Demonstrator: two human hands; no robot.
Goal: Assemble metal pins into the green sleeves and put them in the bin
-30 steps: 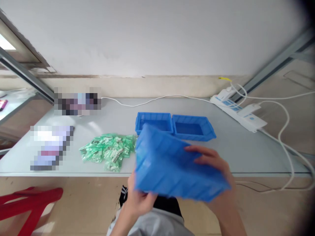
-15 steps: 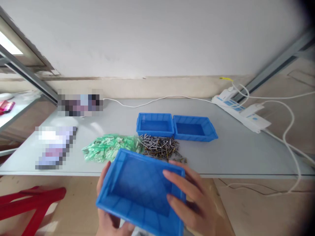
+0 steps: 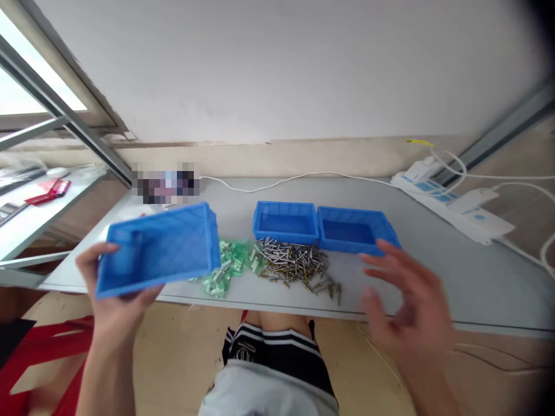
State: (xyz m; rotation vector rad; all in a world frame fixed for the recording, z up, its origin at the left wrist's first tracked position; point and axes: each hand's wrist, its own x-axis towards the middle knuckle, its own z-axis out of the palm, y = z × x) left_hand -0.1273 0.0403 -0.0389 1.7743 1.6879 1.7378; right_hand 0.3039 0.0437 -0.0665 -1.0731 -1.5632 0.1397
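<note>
My left hand [image 3: 115,289] grips a blue plastic bin [image 3: 173,245] by its left end and underside, holding it tilted above the left part of the table. The inside of the bin faces me and looks bare. Partly behind it lie small green plastic packets [image 3: 225,268]. A loose heap of metal screws or pins [image 3: 295,263], too fine to name surely, spreads beside them. My right hand [image 3: 405,300], slightly blurred, hovers over the table's front right with fingers apart and holds nothing. Two more blue bins, a left bin [image 3: 286,222] and a right bin [image 3: 358,228], stand side by side behind the heap.
A white power strip [image 3: 455,202] with plugs and cables lies at the table's right. A white cable [image 3: 260,188] runs along the back. Metal frame posts rise at both sides. A red stool [image 3: 56,352] stands below at left; a side shelf [image 3: 82,182] carries small items.
The bin has moved left and up, now in my left hand alone. My right hand has let go and shifted right. The view has tilted, showing my lap.
</note>
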